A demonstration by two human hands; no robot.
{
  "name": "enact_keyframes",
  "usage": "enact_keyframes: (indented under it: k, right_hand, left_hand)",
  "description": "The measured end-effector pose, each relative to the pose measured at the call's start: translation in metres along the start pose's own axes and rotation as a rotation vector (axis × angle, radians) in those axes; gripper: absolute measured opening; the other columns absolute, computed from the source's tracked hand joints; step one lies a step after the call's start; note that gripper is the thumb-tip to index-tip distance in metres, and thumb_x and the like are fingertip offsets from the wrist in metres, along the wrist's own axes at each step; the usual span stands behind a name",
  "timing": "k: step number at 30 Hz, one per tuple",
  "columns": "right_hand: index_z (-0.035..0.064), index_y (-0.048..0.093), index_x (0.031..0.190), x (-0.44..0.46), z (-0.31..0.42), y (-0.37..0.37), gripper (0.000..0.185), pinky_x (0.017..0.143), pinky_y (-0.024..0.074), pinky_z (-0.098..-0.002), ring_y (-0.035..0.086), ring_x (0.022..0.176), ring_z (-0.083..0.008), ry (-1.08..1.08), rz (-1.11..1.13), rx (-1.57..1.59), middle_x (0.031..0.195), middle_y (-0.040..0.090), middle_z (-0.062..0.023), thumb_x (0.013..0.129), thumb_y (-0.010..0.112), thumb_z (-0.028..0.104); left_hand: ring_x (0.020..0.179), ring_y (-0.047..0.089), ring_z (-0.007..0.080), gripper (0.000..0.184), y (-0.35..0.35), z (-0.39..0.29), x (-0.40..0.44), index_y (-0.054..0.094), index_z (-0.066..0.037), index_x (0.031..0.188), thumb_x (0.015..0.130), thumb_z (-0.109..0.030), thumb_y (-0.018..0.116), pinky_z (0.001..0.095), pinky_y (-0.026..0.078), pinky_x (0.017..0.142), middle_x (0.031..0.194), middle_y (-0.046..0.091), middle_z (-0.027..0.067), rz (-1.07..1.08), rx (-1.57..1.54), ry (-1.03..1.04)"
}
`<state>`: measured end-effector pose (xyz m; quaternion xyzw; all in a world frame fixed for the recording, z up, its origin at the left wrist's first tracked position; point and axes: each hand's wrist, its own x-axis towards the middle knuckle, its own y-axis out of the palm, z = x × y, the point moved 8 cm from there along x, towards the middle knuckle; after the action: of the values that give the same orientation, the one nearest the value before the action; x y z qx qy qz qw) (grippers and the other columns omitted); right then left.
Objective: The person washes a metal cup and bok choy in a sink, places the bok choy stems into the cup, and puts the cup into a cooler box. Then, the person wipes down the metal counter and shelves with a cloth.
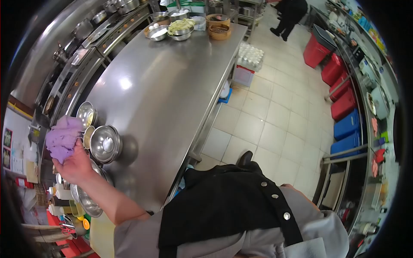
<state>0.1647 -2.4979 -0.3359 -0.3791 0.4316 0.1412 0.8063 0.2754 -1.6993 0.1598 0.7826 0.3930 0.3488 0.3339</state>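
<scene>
My left hand point(75, 167) reaches out over the left side of the steel table point(159, 81), its fingers closed on a crumpled purple cloth point(64, 136). Close beside the cloth stand a metal bowl point(87, 113) with a little yellowish content, a small strainer-like cup point(89, 136) and a stack of steel bowls point(106, 144) with something white at the bottom. Partly behind my forearm is a larger metal bowl point(90, 202). My right hand is out of sight; only a bit of that arm shows at my side.
Bowls of shredded greens point(180, 26) and bamboo steamers point(219, 31) stand at the table's far end. Egg trays point(251, 56) sit on a box beside it. Red bins point(318, 47) and blue bins point(346, 129) line the right. Another person point(292, 15) stands far back.
</scene>
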Motion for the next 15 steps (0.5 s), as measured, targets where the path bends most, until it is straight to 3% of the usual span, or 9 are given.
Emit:
enact_keyframes:
  k: [2, 6, 10, 13, 15]
  right_hand:
    - [-0.0013, 0.070, 0.105, 0.035, 0.011, -0.018, 0.043, 0.081, 0.0525, -0.0368, 0.069, 0.091, -0.0264, -0.065, 0.040, 0.002, 0.101, 0.072, -0.0180, 0.083, 0.068, 0.036]
    - [0.0000, 0.065, 0.108, 0.091, 0.022, -0.085, 0.039, 0.070, 0.0505, -0.0370, 0.067, 0.081, -0.0268, -0.060, 0.055, -0.044, 0.096, 0.070, -0.0177, 0.086, 0.064, 0.033]
    - [0.0012, 0.061, 0.111, 0.161, 0.030, -0.177, 0.036, 0.060, 0.0485, -0.0373, 0.065, 0.070, -0.0272, -0.007, -0.009, 0.022, 0.092, 0.069, -0.0174, 0.088, 0.061, 0.029]
    - [0.0021, 0.057, 0.113, 0.203, 0.044, -0.234, 0.034, 0.052, 0.0470, -0.0375, 0.064, 0.063, -0.0275, 0.065, -0.068, 0.151, 0.088, 0.068, -0.0172, 0.090, 0.058, 0.026]
    - [0.0027, 0.055, 0.115, 0.218, 0.054, -0.260, 0.033, 0.047, 0.0459, -0.0376, 0.063, 0.058, -0.0277, 0.115, -0.104, 0.245, 0.086, 0.067, -0.0170, 0.091, 0.056, 0.024]
  left_hand:
    - [0.142, 0.028, 0.0427, 0.055, 0.006, -0.001, 0.019, 0.032, 0.002, 0.147, 0.099, -0.024, 0.036, 0.0630, 0.018, 0.117, 0.155, 0.031, 0.0205, 0.102, -0.015, 0.063]
    - [0.138, 0.034, 0.0454, 0.054, 0.025, -0.005, 0.031, 0.036, 0.008, 0.142, 0.099, -0.024, 0.036, 0.0639, 0.023, 0.115, 0.149, 0.037, 0.0259, 0.026, -0.023, 0.185]
    - [0.134, 0.041, 0.0436, 0.056, 0.079, 0.002, 0.012, 0.037, 0.006, 0.142, 0.098, -0.029, 0.036, 0.0639, 0.030, 0.111, 0.145, 0.041, 0.0275, -0.026, 0.043, 0.384]
    - [0.133, 0.042, 0.0420, 0.056, 0.103, 0.010, 0.025, 0.037, 0.002, 0.144, 0.099, -0.032, 0.033, 0.0632, 0.029, 0.112, 0.146, 0.042, 0.0230, 0.013, -0.141, 0.356]
    - [0.133, 0.042, 0.0413, 0.056, 0.121, 0.011, 0.039, 0.037, 0.001, 0.144, 0.100, -0.033, 0.031, 0.0631, 0.029, 0.112, 0.146, 0.042, 0.0208, -0.010, -0.057, 0.385]
